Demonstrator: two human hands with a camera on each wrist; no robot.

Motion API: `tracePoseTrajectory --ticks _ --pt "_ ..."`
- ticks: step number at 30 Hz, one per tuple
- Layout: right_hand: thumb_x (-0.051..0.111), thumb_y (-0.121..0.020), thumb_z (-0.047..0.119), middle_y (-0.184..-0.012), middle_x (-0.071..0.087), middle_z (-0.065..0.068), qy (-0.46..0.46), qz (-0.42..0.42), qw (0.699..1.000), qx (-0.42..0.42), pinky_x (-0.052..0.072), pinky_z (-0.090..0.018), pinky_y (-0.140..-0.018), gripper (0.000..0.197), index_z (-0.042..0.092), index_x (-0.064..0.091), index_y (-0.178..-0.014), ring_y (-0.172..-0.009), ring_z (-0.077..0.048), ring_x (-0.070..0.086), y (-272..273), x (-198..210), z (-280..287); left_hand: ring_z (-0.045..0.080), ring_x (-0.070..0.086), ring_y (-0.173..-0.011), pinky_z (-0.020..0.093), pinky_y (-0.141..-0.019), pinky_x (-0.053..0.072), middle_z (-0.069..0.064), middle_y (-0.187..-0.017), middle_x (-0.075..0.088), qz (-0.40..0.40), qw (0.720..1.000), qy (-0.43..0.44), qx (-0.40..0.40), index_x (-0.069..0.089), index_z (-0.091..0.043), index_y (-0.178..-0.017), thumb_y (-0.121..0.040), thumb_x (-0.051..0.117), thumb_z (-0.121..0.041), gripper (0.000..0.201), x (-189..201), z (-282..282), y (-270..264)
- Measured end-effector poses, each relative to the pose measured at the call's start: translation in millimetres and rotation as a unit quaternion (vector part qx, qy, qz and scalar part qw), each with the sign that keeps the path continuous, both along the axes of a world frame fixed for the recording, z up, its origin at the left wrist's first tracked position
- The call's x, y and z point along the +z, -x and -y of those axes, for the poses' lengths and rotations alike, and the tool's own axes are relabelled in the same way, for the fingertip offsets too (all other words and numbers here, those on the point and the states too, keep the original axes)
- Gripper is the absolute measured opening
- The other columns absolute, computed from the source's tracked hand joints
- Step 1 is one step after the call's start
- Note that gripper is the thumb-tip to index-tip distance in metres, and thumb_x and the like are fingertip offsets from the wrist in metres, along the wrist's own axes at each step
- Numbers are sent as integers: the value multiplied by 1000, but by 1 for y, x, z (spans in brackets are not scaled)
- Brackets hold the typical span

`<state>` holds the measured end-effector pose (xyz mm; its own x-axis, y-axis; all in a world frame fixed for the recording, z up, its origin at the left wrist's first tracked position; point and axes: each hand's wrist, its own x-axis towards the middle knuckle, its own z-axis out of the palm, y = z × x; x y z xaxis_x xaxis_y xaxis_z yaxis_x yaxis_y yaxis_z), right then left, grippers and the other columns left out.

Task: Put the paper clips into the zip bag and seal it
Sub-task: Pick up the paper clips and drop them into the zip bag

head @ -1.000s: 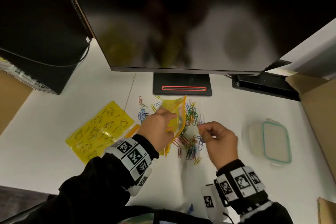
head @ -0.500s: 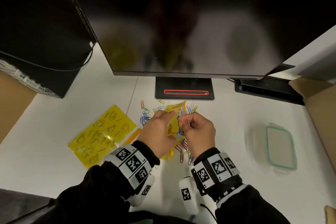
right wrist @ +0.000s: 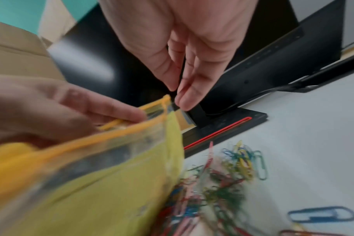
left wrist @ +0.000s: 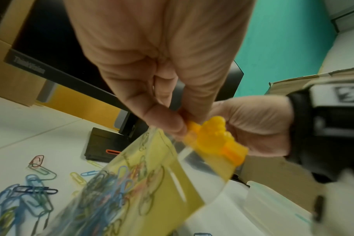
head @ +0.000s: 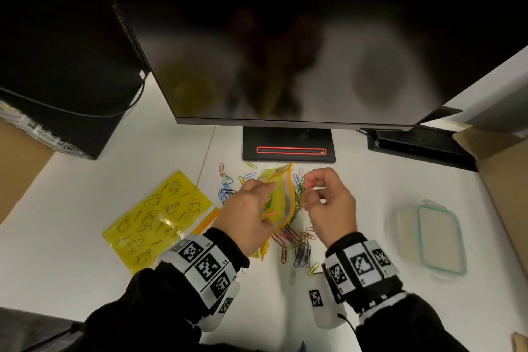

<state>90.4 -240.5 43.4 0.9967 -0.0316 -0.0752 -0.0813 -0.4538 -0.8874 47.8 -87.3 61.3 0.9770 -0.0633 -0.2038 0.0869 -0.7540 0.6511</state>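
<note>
While the left hand [head: 248,213] fingers [left wrist: 164,121] pinch the yellow zip bag [head: 281,198] open above the bench [head: 371,194], the right hand [head: 328,200] hangs loosely curled, empty. Best to grab small bunches from the paper clips [head: 297,243] scattered below and keep the mouth wide.

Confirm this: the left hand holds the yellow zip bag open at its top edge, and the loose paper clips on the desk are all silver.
Wrong on colour. The left hand does hold the zip bag open, but the loose paper clips are multicoloured, as the right wrist view shows.
</note>
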Motion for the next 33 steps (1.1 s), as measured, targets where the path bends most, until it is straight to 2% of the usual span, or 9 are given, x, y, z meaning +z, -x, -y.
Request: tracePoseTrajectory --ticks 3,5,7,10,15,19,24,30,33 --pt "49 -80 -8 -119 58 -5 196 -46 977 77 49 -33 -88 48 22 52 -117 -105 -26 57 -27 -20 11 17 53 -113 17 -93 38 1 -133 46 -10 1000 1 5 37 -19 -138 -74 60 -9 68 -3 -2 2" --pt "54 -74 -9 -150 27 -6 324 -132 910 222 39 -41 -106 78 24 29 -140 -133 -28 33 -38 -34 15 18 55 -110 15 -91 37 1 -133 45 -13 1000 -1 6 38 -19 -138 -74 60 -9 68 -3 -4 3" --pt "52 -73 -12 -157 1 1 403 -159 842 323 32 -43 -111 94 33 12 -145 -141 -28 12 -44 -44 18 19 57 -104 14 -88 37 0 -133 45 -14 1000 -5 4 38 -19 -138 -74 59 -9 68 -2 -5 4" --pt "47 -73 -16 -156 7 1 443 -129 810 361 36 -40 -109 92 32 16 -145 -140 -27 13 -48 -54 27 19 57 -105 18 -93 40 1 -134 45 -15 1000 -1 3 37 -18 -138 -74 59 -9 68 -1 -7 5" --pt "46 -78 -9 -130 45 -6 452 -51 826 333 49 -38 -90 58 20 44 -129 -119 -26 40 -31 -62 41 17 52 -114 14 -90 36 2 -134 45 -5 1000 -6 3 37 -18 -138 -74 60 -9 68 -3 -5 5" --pt "43 -81 -8 -119 51 -12 469 -44 825 312 49 -38 -81 42 9 50 -119 -109 -29 48 -11 -67 45 18 53 -115 18 -94 39 2 -135 45 -6 1000 -3 1 37 -18 -138 -75 60 -9 68 -3 -2 5" --pt "44 -85 -4 -104 58 -15 441 -44 857 264 43 -33 -69 24 3 57 -105 -93 -32 58 1 -75 48 16 51 -116 13 -91 35 1 -135 44 -3 1000 -8 -9 37 -18 -138 -75 60 -9 67 -5 3 4" --pt "62 -85 11 -83 68 -10 194 -38 979 42 43 -22 -67 5 11 65 -88 -77 -26 62 15 -40 50 17 51 -116 19 -95 39 2 -135 44 -10 1000 -4 -17 37 -17 -138 -75 60 -9 68 -5 6 3" --pt "65 -82 10 -73 67 -5 -2 -42 999 15 49 -20 -66 7 15 63 -79 -68 -16 61 24 0 23 19 53 -114 26 -96 44 3 -133 46 -8 1000 -1 -23 39 -17 -137 -75 60 -13 65 -6 9 1"
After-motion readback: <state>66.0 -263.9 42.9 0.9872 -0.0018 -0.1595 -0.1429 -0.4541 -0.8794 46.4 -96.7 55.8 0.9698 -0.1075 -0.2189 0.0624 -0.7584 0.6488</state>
